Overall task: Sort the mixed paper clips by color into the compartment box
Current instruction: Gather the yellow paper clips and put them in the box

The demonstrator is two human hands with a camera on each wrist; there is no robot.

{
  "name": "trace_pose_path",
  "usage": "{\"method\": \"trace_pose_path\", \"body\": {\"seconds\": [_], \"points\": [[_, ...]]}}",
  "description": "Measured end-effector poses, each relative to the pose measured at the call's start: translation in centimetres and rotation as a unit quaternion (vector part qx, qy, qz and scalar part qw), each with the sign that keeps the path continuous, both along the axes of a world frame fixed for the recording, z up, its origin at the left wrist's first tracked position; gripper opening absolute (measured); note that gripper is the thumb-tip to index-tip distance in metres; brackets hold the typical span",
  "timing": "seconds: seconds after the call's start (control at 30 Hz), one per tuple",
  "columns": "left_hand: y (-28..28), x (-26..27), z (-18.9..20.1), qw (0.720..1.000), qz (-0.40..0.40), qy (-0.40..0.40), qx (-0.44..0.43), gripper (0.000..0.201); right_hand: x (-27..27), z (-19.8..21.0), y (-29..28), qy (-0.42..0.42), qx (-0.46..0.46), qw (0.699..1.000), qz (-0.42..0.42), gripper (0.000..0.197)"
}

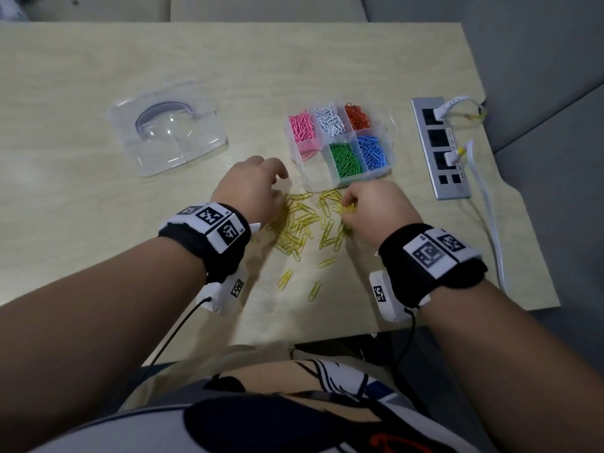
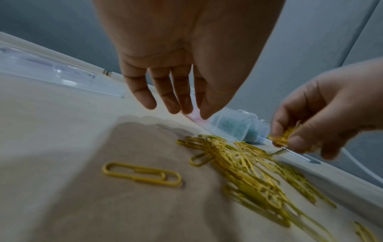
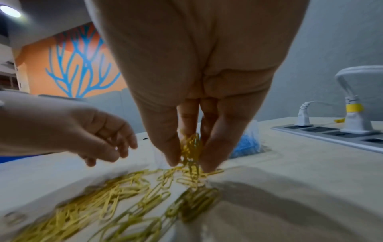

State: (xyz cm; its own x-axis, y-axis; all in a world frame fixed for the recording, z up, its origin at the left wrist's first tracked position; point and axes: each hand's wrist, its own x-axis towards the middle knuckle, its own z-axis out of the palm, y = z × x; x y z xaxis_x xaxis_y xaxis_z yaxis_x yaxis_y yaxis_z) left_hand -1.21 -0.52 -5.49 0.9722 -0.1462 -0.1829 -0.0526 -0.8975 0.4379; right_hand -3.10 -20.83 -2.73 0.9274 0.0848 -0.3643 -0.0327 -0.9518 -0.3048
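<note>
Both forearms are being reached forward over the bench (image 1: 98,76), wrists lowered toward the yellow clips (image 1: 302,223) being left scattered just in front of the box (image 1: 340,143). The left hand (image 2: 178,68) is being held above the clips with fingers loosely extended and nothing gripped. A bunch of yellow clips is being pinched between thumb and fingers of the right hand (image 3: 192,91), its fingertips (image 3: 172,157) pointed down just above the pile; pink, white, orange, green and blue clips are lying sorted in the box.
</note>
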Motion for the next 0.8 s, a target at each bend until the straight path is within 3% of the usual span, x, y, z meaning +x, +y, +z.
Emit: {"method": "trace_pose_path", "body": {"seconds": [0.1, 0.2, 0.37, 0.47, 0.57, 0.8], "points": [[0.0, 0.4, 0.0, 0.999, -0.037, -0.036, 0.003, 0.049, 0.0, 0.1, 0.4, 0.032, -0.039, 0.998, 0.031, 0.020], [-0.3, 0.6, -0.1, 0.995, -0.091, -0.040, 0.030, 0.051, 0.4, 1.3, 0.4, 0.034, -0.058, 0.997, 0.042, 0.016], [0.0, 0.5, -0.7, 0.994, -0.101, -0.040, 0.011, 0.051, 3.4, 2.6, 1.4, -0.083, -0.035, 0.995, 0.041, 0.026], [0.1, 0.5, -0.7, 0.992, -0.120, -0.038, 0.005, 0.054, 5.0, 2.3, 3.1, -0.029, -0.102, 0.989, 0.102, 0.040], [0.3, 0.7, -0.4, 0.989, -0.137, -0.039, 0.026, 0.055, 6.3, 1.8, 4.5, 0.009, -0.129, 0.985, 0.118, 0.040], [0.7, 1.0, -0.4, 0.988, -0.145, -0.041, 0.045, 0.059, 7.9, 0.0, 4.9, -0.048, -0.128, 0.983, 0.121, 0.038]]}}
